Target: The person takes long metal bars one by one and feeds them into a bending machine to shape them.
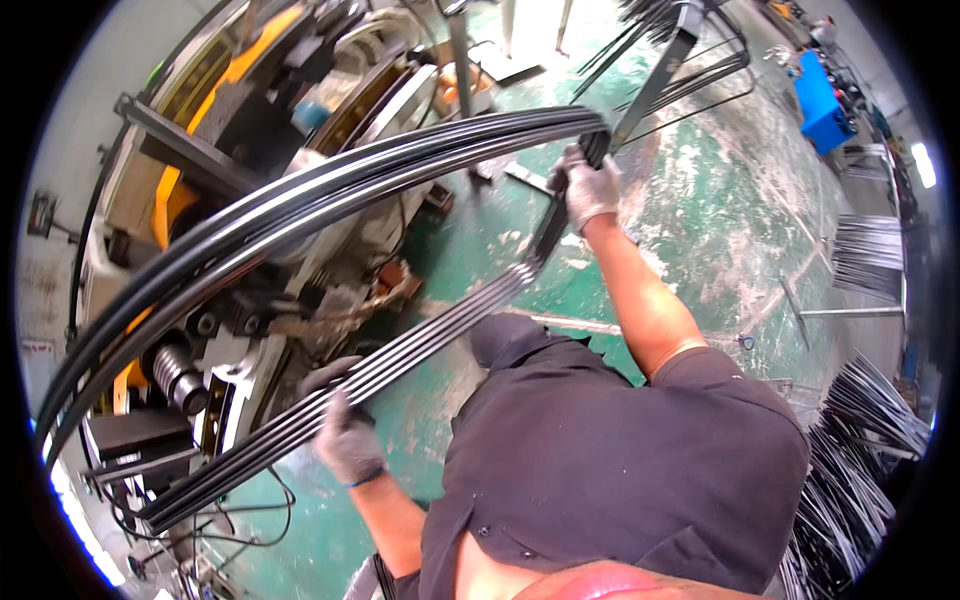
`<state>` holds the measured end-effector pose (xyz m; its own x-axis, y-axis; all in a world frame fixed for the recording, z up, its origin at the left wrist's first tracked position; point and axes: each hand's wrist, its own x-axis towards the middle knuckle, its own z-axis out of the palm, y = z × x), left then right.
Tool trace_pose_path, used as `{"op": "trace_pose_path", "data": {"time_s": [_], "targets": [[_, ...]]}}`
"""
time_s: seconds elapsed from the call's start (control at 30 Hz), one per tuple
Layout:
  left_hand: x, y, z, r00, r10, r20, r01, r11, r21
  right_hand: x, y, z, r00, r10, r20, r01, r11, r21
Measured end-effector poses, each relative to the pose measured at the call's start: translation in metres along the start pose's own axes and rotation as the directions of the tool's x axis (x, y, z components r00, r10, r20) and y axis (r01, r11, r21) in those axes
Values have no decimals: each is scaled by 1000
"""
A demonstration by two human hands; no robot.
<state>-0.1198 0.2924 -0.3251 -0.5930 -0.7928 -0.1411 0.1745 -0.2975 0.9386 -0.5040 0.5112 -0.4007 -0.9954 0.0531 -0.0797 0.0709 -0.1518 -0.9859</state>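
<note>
A bundle of several long, dark, shiny metal rods (440,328) stretches across the view, bent near its right end. One run arches from the bend toward the far left, and a shorter straight run slants down to the lower left. My right hand (594,190), in a pale glove with dark fingers, is closed round the bundle just by the bend. Lower down, my gloved left hand (346,445) grips the straight run from below, its fingers wrapped over the far side.
A large machine (290,85) with yellow parts fills the left side. A metal rack (655,85) carrying dark rods stands at the top. Rod piles (850,490) lie along the right, below a blue bin (823,103). Loose cable (285,510) hangs at lower left.
</note>
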Motion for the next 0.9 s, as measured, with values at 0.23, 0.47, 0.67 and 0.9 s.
{"op": "trace_pose_path", "data": {"time_s": [0.23, 0.47, 0.67, 0.9], "targets": [[0, -134, 178, 800, -357, 483, 512, 825, -239, 187, -132, -157, 949, -283, -140, 147, 788, -597], [45, -214, 331, 637, -570, 519, 618, 780, 98, 440, -184, -239, 878, -450, -161, 24, 379, -925], [48, -230, 389, 755, -538, 376, 468, 843, 267, 571, -170, -250, 881, -436, -184, -94, 221, -971], [35, -257, 328, 852, -516, -88, 508, 774, 377, 623, -211, -220, 809, -588, 3, -183, -257, -949]]}}
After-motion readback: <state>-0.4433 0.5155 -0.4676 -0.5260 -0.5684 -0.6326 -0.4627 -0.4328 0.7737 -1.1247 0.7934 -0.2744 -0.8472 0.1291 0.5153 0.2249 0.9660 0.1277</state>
